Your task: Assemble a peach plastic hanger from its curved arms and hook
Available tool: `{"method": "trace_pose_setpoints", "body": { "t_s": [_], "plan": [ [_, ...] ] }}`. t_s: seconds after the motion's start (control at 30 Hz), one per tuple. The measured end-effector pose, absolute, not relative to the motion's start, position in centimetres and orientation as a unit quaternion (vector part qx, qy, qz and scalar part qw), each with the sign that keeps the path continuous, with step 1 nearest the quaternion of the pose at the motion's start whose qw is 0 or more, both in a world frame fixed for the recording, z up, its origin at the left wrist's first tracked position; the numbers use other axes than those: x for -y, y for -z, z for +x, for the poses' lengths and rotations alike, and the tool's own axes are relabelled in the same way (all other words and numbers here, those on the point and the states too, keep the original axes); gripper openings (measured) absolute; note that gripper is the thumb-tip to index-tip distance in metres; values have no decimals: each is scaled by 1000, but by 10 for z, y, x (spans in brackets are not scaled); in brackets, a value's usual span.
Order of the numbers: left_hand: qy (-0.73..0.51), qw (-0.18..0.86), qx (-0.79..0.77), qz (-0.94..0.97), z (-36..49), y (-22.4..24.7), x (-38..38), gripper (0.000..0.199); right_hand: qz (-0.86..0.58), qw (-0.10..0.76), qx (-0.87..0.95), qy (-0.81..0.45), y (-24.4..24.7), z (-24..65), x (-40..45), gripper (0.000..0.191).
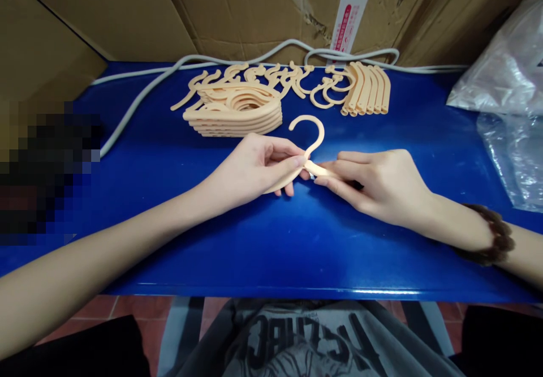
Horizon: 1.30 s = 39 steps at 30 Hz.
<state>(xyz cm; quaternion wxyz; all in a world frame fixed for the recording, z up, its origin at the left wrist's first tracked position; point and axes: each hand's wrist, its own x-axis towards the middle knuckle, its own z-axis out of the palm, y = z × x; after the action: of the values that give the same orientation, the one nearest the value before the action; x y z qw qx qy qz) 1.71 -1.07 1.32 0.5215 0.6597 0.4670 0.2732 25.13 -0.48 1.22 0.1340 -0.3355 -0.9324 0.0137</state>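
A cream plastic clothes hanger [320, 135], its hook pointing up and away from me, is held just above the blue table between both hands. My left hand [258, 167] grips it at the base of the hook, thumb on top; part of one arm shows under that palm. With thumb and fingers my right hand [373, 181] pinches the other arm close to the joint. Most of that right arm is hidden by my fingers. Behind my left hand lies a stack of cream hanger pieces [233, 116].
On the blue table [254, 252] are loose curved pieces [292, 77], hooks [324, 94] and a row of straight arm pieces [367, 89]. A grey cable [148, 94] runs along the back before cardboard boxes [254, 9]. Clear plastic bags [500, 65] lie at the right.
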Motion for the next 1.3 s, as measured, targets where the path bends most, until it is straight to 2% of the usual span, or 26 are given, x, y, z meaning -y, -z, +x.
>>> {"method": "trace_pose_setpoints", "body": {
  "t_s": [0.1, 0.2, 0.3, 0.37, 0.47, 0.6, 0.73, 0.83, 1.03, 1.3],
  "plan": [
    [-265, 410, -455, 745, 16, -10, 14, 23, -293, 164, 941, 31, -10, 256, -2, 41],
    [-228, 234, -434, 840, 12, -6, 16, 21, -242, 183, 952, 49, -7, 259, -12, 38],
    [-186, 96, -419, 883, 7, -3, 16, 22, -234, 208, 950, 11, -4, 260, -18, 32],
    [-178, 51, -410, 893, 5, -3, 14, 25, -244, 232, 942, -16, -2, 259, -20, 28],
    [-189, 17, -397, 898, 4, -2, 13, 28, -252, 265, 931, 16, -4, 258, -17, 26],
    [-205, -5, -389, 898, 4, -1, 13, 30, -243, 295, 919, 97, -11, 261, -8, 34],
    [-221, -18, -390, 894, 3, -1, 14, 28, -209, 308, 915, 152, -13, 263, -1, 19],
    [-220, -8, -402, 889, 3, -2, 14, 29, -189, 324, 919, 119, -10, 260, -3, 12],
    [-203, -12, -396, 895, 3, -4, 15, 36, -260, 299, 916, 62, -6, 255, -10, 21],
    [-234, -148, -298, 914, 2, 3, 15, 31, -255, 267, 927, 55, -5, 255, -12, 29]
  ]
}}
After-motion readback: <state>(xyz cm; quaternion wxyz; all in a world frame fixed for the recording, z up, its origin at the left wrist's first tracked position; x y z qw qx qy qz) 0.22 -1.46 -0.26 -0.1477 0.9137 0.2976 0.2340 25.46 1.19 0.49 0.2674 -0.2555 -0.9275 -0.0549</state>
